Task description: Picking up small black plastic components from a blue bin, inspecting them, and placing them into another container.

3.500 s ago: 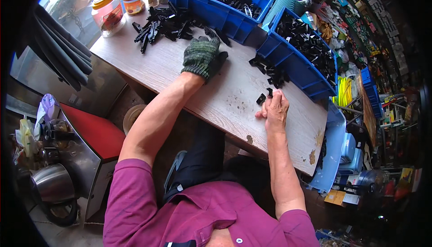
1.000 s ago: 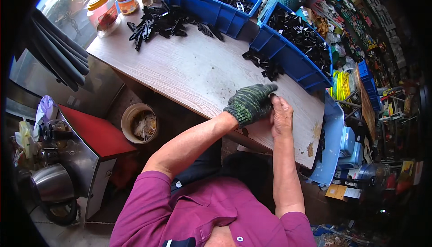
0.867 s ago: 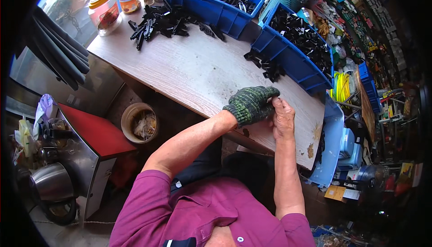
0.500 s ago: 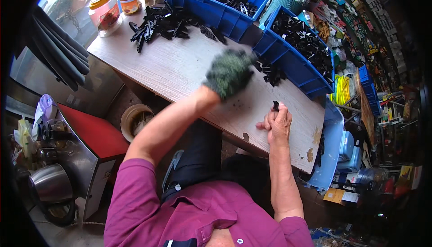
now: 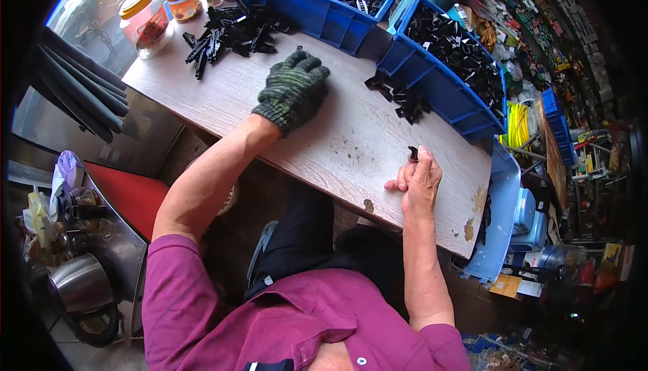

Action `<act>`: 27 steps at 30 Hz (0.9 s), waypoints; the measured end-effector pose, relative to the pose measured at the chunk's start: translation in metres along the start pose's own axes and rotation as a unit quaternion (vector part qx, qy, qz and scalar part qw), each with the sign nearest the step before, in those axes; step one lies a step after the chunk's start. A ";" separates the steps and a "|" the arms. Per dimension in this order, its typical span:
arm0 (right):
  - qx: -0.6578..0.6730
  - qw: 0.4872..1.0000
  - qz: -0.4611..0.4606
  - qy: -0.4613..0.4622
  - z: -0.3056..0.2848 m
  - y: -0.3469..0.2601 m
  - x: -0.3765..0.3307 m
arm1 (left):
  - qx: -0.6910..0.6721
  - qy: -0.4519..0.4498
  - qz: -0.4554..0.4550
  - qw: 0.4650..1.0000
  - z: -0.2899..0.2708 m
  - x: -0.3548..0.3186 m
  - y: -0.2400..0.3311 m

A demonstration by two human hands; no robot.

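Note:
My left hand (image 5: 294, 90), in a dark green knitted glove, is palm down on or just over the wooden table beside a heap of black plastic parts (image 5: 226, 37). Its fingers curl downward, and what they hold, if anything, is hidden under the glove. Bare, my right hand (image 5: 420, 180) rests toward the table's right end. A small black plastic piece (image 5: 413, 153) is pinched between its thumb and forefinger. A smaller group of black parts (image 5: 399, 97) lies between the hands, farther back against a blue bin.
Two blue bins (image 5: 307, 10) (image 5: 442, 77) full of black parts line the table's far side. Lidded jars (image 5: 144, 23) stand at the far left corner. A light blue tub (image 5: 496, 216) sits off the right end. A steel kettle (image 5: 81, 282) is at lower left.
My left hand has swept left across the table, away from the small group of parts to the heap's edge. Loose parts there no longer show. My right hand still pinches its piece.

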State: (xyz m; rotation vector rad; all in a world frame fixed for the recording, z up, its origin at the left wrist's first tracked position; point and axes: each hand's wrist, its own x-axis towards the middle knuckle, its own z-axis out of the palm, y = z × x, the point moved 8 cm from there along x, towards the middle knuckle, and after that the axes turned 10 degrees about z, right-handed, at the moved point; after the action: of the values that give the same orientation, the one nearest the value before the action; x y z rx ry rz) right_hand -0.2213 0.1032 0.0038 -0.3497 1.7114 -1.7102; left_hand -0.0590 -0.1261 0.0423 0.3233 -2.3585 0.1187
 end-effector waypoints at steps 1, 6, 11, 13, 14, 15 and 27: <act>-0.002 1.000 -0.004 -0.001 0.000 0.000 0.000 | -0.022 0.019 -0.008 1.000 -0.008 0.000 -0.003; 0.012 1.000 0.003 -0.007 -0.003 0.002 0.001 | -0.115 -0.046 -0.089 0.988 -0.006 -0.002 -0.023; 0.038 0.999 0.014 -0.013 -0.002 0.004 0.000 | -0.035 0.058 -0.095 0.993 -0.020 -0.010 -0.032; 0.041 0.999 0.022 -0.001 -0.003 0.005 0.000 | -0.008 0.068 -0.085 0.994 -0.023 -0.010 -0.033; 0.042 0.999 0.021 0.000 -0.005 0.005 0.001 | 0.008 0.046 -0.069 0.997 -0.029 -0.002 -0.025; 0.039 0.999 0.018 -0.001 -0.007 0.006 0.002 | 0.024 0.024 -0.054 0.998 -0.030 0.004 -0.018; 0.006 1.000 -0.011 0.017 0.001 0.000 -0.002 | 0.045 -0.143 -0.025 0.988 -0.001 0.010 0.000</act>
State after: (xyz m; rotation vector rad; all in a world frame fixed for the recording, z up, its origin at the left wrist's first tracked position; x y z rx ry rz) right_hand -0.2194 0.1041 0.0040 -0.3373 1.7282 -1.7506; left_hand -0.0656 -0.1276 0.0503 0.4698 -2.6308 0.1651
